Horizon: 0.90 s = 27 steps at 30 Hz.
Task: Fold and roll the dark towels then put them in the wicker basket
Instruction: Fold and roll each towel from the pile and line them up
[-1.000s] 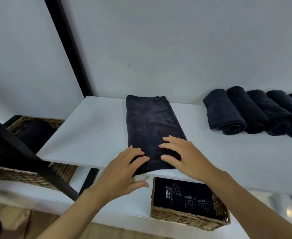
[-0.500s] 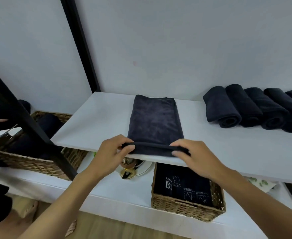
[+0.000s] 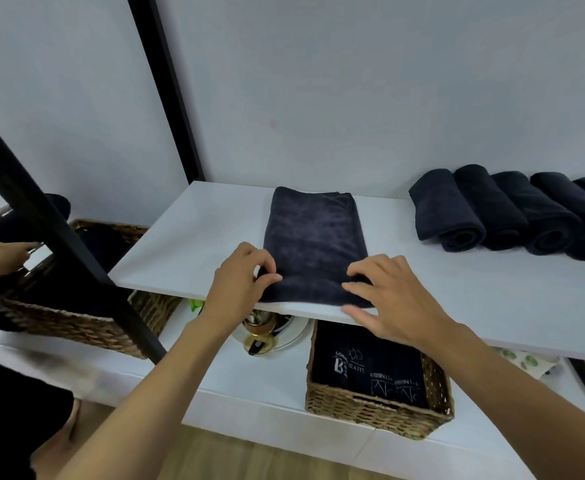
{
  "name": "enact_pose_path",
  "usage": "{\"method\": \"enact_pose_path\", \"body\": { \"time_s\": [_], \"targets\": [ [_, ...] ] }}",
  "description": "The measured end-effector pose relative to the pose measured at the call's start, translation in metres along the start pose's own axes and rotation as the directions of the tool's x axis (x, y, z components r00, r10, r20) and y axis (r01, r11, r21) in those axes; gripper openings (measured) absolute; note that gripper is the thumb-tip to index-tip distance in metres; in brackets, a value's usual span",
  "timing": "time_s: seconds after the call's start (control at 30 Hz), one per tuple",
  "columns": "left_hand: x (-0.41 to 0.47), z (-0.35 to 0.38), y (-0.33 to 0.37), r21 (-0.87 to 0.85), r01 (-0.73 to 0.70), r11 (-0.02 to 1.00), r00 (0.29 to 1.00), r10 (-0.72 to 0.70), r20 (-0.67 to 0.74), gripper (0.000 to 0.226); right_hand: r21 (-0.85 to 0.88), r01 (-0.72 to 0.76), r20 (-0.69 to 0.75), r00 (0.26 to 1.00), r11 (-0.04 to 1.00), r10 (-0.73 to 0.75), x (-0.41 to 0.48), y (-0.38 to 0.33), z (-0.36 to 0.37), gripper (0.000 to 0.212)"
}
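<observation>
Head view: a white shelf [image 3: 197,244] is seen against a pale grey wall [image 3: 353,98], carried by two black posts [image 3: 166,88], with a lower white shelf [image 3: 249,386] beneath it and a strip of wooden floor [image 3: 232,459] at the bottom.

One folded towel [image 3: 313,237], dark and lying flat, is laid on the upper shelf with its long side running away from the front edge. Its near end is bunched into a thick fold right at that edge. This near end is gripped at its left corner by the left hand [image 3: 239,289], whose fingers are curled round it with the thumb. The right corner is grasped by the right hand [image 3: 388,299], fingers bent on top and thumb at the shelf edge.

Five rolled towels [image 3: 447,216] are lined up side by side at the right of the same shelf, well apart from the flat one.

Two wicker baskets are counted. The left basket [image 3: 59,323] is filled with dark cloth, and the right basket [image 3: 370,412] on the lower shelf is packed with dark cloth bearing white lettering.

A third hand [image 3: 0,251] is seen at the left edge, near the left basket.
</observation>
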State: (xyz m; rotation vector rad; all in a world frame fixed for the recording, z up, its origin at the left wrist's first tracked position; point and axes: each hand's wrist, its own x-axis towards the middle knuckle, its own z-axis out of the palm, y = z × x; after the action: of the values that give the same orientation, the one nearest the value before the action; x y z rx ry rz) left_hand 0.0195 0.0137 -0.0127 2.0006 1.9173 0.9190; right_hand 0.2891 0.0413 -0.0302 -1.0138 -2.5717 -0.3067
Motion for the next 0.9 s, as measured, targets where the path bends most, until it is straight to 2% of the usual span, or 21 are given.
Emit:
{"method": "enact_pose_path", "body": {
  "time_s": [0.07, 0.17, 0.23, 0.3, 0.4, 0.47, 0.53, 0.57, 0.6, 0.63, 0.7, 0.73, 0.8, 0.83, 0.9],
  "targets": [
    [-0.005, 0.000, -0.006, 0.116, -0.145, 0.983, 0.987, 0.135, 0.086, 0.022, -0.020, 0.005, 0.068, 0.998, 1.000, -0.004, 0.001, 0.003, -0.001, 0.046],
    [-0.006, -0.002, -0.018, 0.286, -0.313, 0.906, 0.946, 0.270, 0.179, 0.046, 0.056, -0.024, 0.117, 0.993, 0.998, 0.017, 0.008, 0.005, -0.004, 0.031],
    [-0.002, -0.005, -0.020, 0.342, -0.403, 0.849, 0.915, 0.358, 0.187, 0.044, 0.121, -0.064, 0.130, 0.990, 0.991, 0.048, 0.011, 0.008, -0.005, 0.025],
    [0.005, -0.010, -0.017, 0.329, -0.438, 0.837, 0.897, 0.382, 0.222, 0.035, 0.235, -0.146, 0.173, 0.979, 0.961, 0.107, 0.015, 0.010, -0.007, 0.021],
    [0.018, -0.018, -0.011, 0.174, -0.374, 0.911, 0.910, 0.325, 0.257, 0.022, 0.448, -0.355, 0.307, 0.923, 0.821, 0.232, 0.026, 0.011, -0.011, 0.011],
    [0.029, -0.020, -0.010, 0.019, -0.205, 0.979, 0.947, 0.194, 0.258, 0.018, 0.558, -0.502, 0.378, 0.862, 0.661, 0.336, 0.035, 0.014, -0.012, 0.008],
    [0.041, -0.017, -0.012, -0.095, -0.063, 0.994, 0.967, 0.085, 0.242, 0.020, 0.621, -0.602, 0.433, 0.798, 0.502, 0.420, 0.042, 0.018, -0.009, 0.007],
    [0.047, -0.015, -0.013, -0.122, -0.029, 0.992, 0.971, 0.057, 0.232, 0.018, 0.619, -0.635, 0.452, 0.769, 0.463, 0.451, 0.046, 0.020, -0.008, 0.005],
    [0.051, -0.014, -0.014, -0.140, -0.007, 0.990, 0.974, 0.039, 0.222, 0.015, 0.592, -0.637, 0.436, 0.768, 0.494, 0.469, 0.049, 0.021, -0.007, 0.004],
    [0.056, -0.012, -0.014, -0.160, 0.009, 0.987, 0.977, 0.026, 0.210, 0.009, 0.539, -0.613, 0.389, 0.790, 0.578, 0.474, 0.052, 0.021, -0.005, 0.006],
    [0.061, -0.010, -0.013, -0.184, 0.012, 0.983, 0.978, 0.027, 0.205, 0.003, 0.361, -0.437, 0.163, 0.899, 0.824, 0.405, 0.053, 0.018, 0.001, 0.016],
    [0.063, -0.008, -0.013, -0.164, -0.006, 0.987, 0.977, 0.040, 0.207, 0.007, 0.255, -0.302, 0.034, 0.952, 0.919, 0.303, 0.051, 0.016, 0.005, 0.023],
    [0.068, -0.005, -0.012, -0.099, -0.042, 0.994, 0.977, 0.062, 0.202, 0.009, 0.096, -0.080, -0.084, 0.993, 0.992, 0.088, 0.043, 0.014, 0.011, 0.027],
    [0.070, -0.004, -0.011, -0.063, -0.060, 0.996, 0.978, 0.071, 0.197, 0.009, 0.073, -0.035, -0.074, 0.996, 0.997, 0.040, 0.039, 0.013, 0.013, 0.025],
    [0.071, -0.002, -0.010, 0.059, -0.132, 0.990, 0.980, 0.121, 0.156, 0.009, 0.052, -0.037, 0.006, 0.999, 0.998, 0.037, 0.035, 0.014, 0.016, 0.030]
  ]
}}
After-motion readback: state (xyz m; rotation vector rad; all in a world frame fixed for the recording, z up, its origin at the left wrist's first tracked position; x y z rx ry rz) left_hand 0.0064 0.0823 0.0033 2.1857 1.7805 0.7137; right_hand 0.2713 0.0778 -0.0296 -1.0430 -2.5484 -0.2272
